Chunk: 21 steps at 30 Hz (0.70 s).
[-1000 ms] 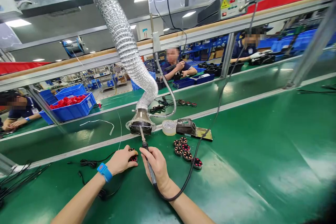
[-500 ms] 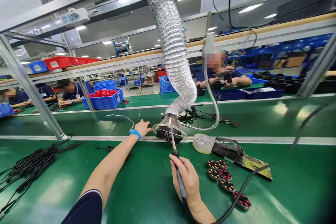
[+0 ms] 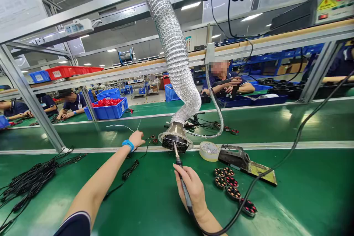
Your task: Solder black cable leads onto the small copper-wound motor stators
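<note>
A soldering iron (image 3: 183, 184) is gripped in my right hand (image 3: 192, 188), its tip pointing up in front of the black grille (image 3: 173, 143) on the fume hose's hood. My left hand (image 3: 137, 139), with a blue wristband, reaches forward with curled fingers beside the hood. A thin pale wire (image 3: 118, 125) runs up to these fingers; whether they pinch it is hidden. Just right of the hand lie small round coil parts (image 3: 154, 139), and a black cable (image 3: 129, 169) stretches towards me from there. Several round coil parts (image 3: 232, 181) lie to the right of the iron.
A silver flexible hose (image 3: 179, 51) hangs over the bench. A tape roll (image 3: 209, 151) and a soldering iron stand (image 3: 235, 156) lie right of the hood. Black cables (image 3: 30, 180) are heaped at left. The iron's cord (image 3: 272, 169) crosses the right side. Co-workers sit opposite.
My left hand has drawn back left from the hood, uncovering the small round coil parts and more black cable. My right hand keeps the soldering iron at the grille. The view has shifted slightly.
</note>
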Available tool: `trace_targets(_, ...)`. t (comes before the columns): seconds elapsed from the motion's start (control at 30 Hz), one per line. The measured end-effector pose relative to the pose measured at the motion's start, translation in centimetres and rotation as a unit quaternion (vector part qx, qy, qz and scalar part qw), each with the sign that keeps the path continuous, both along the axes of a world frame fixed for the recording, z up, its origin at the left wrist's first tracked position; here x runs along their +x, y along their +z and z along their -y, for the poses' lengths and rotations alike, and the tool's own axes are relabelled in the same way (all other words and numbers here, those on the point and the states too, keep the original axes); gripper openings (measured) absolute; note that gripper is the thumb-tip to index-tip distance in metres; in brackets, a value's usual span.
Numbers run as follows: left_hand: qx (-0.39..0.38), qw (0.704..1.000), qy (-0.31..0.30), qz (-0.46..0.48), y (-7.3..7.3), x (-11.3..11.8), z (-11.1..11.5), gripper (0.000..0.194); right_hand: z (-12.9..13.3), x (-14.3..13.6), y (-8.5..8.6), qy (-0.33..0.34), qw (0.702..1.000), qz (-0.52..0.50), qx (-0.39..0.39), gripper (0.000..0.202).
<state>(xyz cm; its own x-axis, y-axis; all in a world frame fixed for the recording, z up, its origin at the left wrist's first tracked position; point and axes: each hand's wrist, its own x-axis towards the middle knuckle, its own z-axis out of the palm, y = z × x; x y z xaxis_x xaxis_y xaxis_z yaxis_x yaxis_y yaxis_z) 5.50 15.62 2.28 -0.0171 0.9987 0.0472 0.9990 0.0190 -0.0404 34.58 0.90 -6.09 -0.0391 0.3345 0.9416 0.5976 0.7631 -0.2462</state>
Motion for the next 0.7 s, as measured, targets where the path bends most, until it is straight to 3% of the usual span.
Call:
trace_targets(0.07, -0.026, 0.999, 0.016, -0.008, 0.8, -2.6, 1.7, 0.022, 0.1, -0.2, 0.1, 0.008, 1.000, -0.001, -0.003, 0.026)
trace_targets(0.1, -0.038, 0.999, 0.026, -0.011, 1.0, -3.7, 2.7, 0.022, 0.1, -0.3, 0.1, 0.010, 1.000, 0.000, -0.002, 0.026)
trace_targets(0.23, -0.073, 0.996, 0.049, -0.009, 0.5, -6.3, 7.4, 0.043, 0.1, -0.6, 0.1, 0.016, 1.000, 0.007, 0.002, 0.025)
trace_targets(0.4, -0.093, 0.995, -0.005, -0.022, -0.7, -5.8, 11.8, 0.067, 0.1, -0.7, 0.2, 0.012, 1.000, 0.008, -0.002, 0.025)
trace_targets(0.47, -0.097, 0.994, -0.011, -0.046, -1.1, -5.4, 12.4, 0.079, 0.1, -0.7, 0.4, 0.009, 1.000, 0.007, -0.005, 0.024)
trace_targets(0.5, -0.101, 0.993, -0.007, -0.055, -1.3, -5.2, 12.4, 0.075, 0.0, -0.7, 0.6, 0.008, 1.000, 0.006, -0.006, 0.023)
trace_targets(0.6, -0.123, 0.991, 0.002, -0.058, -1.5, -5.0, 11.7, 0.040, -0.1, -0.7, 0.9, 0.003, 1.000, 0.005, -0.010, 0.022)
trace_targets(0.7, -0.119, 0.990, -0.012, -0.078, -1.3, -5.0, 10.6, 0.026, -0.1, -0.7, 1.2, -0.008, 1.000, 0.004, -0.009, 0.020)
